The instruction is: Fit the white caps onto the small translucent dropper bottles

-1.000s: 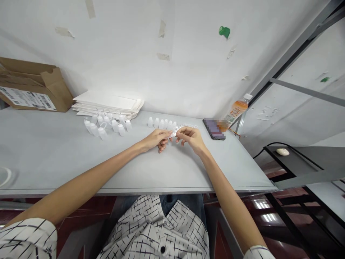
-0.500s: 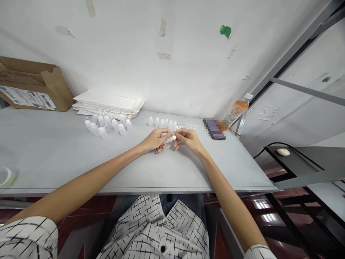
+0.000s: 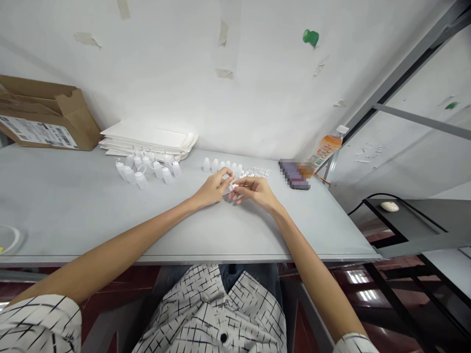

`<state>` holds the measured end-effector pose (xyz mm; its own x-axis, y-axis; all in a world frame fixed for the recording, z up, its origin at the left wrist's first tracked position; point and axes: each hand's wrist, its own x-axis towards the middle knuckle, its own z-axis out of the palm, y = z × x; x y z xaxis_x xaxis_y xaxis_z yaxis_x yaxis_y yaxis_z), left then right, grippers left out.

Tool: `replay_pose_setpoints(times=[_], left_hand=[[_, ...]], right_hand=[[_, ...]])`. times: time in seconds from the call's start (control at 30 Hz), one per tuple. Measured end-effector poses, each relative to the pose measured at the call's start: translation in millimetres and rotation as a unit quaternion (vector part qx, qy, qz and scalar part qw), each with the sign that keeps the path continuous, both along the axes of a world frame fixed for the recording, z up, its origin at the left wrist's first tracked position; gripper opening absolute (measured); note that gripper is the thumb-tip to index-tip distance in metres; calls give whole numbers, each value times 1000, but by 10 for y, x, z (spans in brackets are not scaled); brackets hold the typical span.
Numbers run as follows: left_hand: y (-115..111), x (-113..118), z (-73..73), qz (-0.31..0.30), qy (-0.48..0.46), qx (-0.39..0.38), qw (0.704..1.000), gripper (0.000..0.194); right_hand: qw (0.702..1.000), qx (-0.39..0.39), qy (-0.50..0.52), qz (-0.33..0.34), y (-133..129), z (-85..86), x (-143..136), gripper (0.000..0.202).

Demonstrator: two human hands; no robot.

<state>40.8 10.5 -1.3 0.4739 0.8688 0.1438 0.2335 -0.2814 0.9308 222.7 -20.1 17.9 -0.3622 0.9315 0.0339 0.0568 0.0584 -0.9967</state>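
At the centre of the frame, just above the worktop (image 3: 221, 230), a small white bottle (image 3: 228, 190) is held between the two hands, mostly hidden by them. The left hand (image 3: 212, 189) has its fingers curled round the body, thumb and forefinger bent close together. The right hand (image 3: 260, 192) has its thumb and forefinger nearly meeting at the white tip (image 3: 235, 187), the other fingers loosely bent below; how firmly they grip I cannot tell.

Just beyond the hands, a row of bottles (image 3: 206, 165) stands upright, and to its right lies a scatter of small white pieces (image 3: 259, 171). Farther right are a phone (image 3: 296, 176), its screen blurred, and a tilted drink bottle (image 3: 327, 147) with orange contents and a white cap.

Left of centre, a group of white bottles (image 3: 141, 181) stands in front of stacked papers (image 3: 147, 136). A cardboard box (image 3: 84, 120) sits at the left edge, and a white ring (image 3: 16, 237) shows at lower left. At far right, a mouse (image 3: 389, 206) rests on a dark surface (image 3: 405, 223).
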Motion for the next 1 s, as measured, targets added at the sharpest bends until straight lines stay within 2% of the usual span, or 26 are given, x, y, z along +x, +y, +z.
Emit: replay_pose_setpoints(times=[0.17,0.33,0.57,0.73,1.0], left_hand=[[-57,9,0,21,47,91,995,14],[-71,12,-23,21,71,133,988,18],[-109,32,20,28,66,127,989,16],[-126,66,81,89,59,179,978,11],[-68,41,114,117,30,137,983,13]], right_hand=[[1000,1,-8,-2,-1,0,8,38],[998,33,-46,1,12,-35,-2,44],[995,73,-74,6,27,-133,-43,55],[994,84,-73,-11,26,-123,-62,58],[998,54,-25,-4,-2,-59,-62,44]])
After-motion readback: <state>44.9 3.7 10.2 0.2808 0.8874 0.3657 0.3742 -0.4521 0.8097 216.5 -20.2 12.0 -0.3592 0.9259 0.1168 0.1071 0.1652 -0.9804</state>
